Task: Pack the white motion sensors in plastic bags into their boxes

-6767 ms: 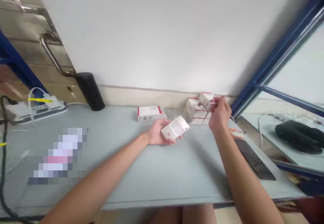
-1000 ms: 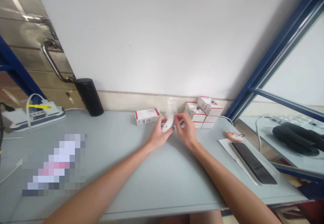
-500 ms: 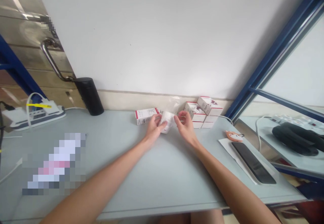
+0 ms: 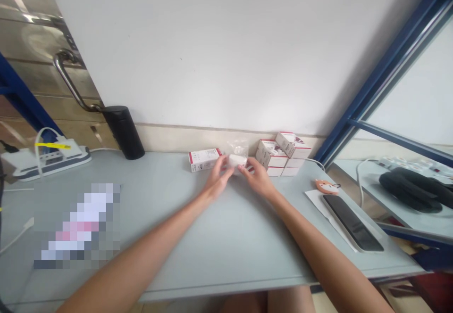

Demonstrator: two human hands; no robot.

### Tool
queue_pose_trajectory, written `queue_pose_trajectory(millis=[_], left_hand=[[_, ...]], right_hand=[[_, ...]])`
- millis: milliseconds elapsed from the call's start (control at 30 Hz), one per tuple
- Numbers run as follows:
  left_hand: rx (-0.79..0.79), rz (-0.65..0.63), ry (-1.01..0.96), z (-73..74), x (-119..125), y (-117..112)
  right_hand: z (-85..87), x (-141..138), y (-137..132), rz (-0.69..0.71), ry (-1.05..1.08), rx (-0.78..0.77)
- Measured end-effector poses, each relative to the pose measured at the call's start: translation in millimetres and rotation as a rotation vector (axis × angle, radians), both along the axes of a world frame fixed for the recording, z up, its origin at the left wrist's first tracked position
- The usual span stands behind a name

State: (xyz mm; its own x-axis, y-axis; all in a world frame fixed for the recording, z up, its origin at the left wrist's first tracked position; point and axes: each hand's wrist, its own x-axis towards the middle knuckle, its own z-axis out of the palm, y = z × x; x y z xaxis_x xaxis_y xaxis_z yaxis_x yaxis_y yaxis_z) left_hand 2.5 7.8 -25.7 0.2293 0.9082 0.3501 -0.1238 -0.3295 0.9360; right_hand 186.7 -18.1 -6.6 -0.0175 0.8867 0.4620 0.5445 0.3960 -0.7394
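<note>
Between both hands, above the far middle of the table, is a small white item (image 4: 236, 160); its exact kind cannot be made out. My left hand (image 4: 217, 179) is closed on its left side, thumb in front. On the other side, my right hand (image 4: 259, 176) has its thumb and fingers closed against it. Just behind stands a crumpled clear plastic bag (image 4: 238, 147), partly hidden by the item. To the left of my left hand lies a white box with red edges (image 4: 203, 159). Several similar boxes (image 4: 277, 160) are stacked beyond my right hand.
A black cylindrical container (image 4: 124, 133) stands at the back left, beside a white power strip (image 4: 53, 163). On the right, a phone (image 4: 352, 222) lies on white paper, near an orange and white object (image 4: 326, 187). A blue metal frame (image 4: 375, 82) borders the right side.
The white item has been turned so that a smoother face shows, and it sits slightly higher. My right hand has come in from beside it to grip it.
</note>
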Motion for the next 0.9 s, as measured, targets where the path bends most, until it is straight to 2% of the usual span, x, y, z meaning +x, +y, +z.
queue_pose_trajectory(millis=[133, 367, 500, 600, 700, 800, 900], left_hand=[[-0.004, 0.104, 0.089, -2.7, 3.9, 4.3], [0.089, 0.039, 0.184, -8.2, -1.1, 10.1], [0.069, 0.106, 0.324, -11.1, -4.4, 8.5], [0.065, 0.157, 0.334, -11.3, -3.5, 5.8], [0.045, 0.101, 0.214, -9.3, -0.9, 6.4], [0.001, 0.069, 0.109, -7.0, -0.3, 9.2], [0.035, 0.049, 0.175, -3.8, -1.9, 8.2]], right_hand=[[-5.0, 3.4, 1.8, 0.042, -0.104, -0.014], [-9.0, 11.2, 3.8, 0.051, -0.276, 0.01], [-14.5, 17.0, 4.1, 0.035, -0.416, -0.009], [-16.6, 18.3, 4.1, 0.024, -0.479, -0.016], [-14.8, 16.6, 2.3, 0.059, -0.49, -0.003], [-9.8, 12.9, -1.7, 0.132, -0.409, -0.012], [-5.3, 10.0, -4.2, 0.202, -0.248, -0.013]])
